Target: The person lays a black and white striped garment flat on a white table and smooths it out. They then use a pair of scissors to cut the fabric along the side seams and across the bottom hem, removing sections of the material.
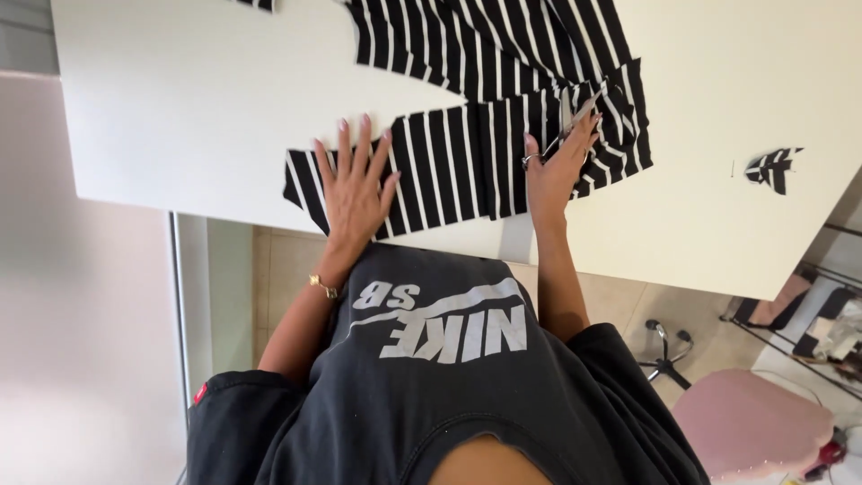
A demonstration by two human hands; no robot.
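A black-and-white striped fabric [467, 153] lies spread across the white table [180, 99]. My left hand [356, 184] presses flat on the fabric's near left end, fingers spread apart. My right hand [557, 162] grips a pair of metal scissors [575, 115], whose blades sit in the fabric near its right side. The cloth bunches slightly around the blades.
A small striped fabric scrap [774, 167] lies on the table at the right. A pink stool [750, 422] with a chrome base stands on the tiled floor at the lower right. A shelf with items [826, 323] is at the far right edge.
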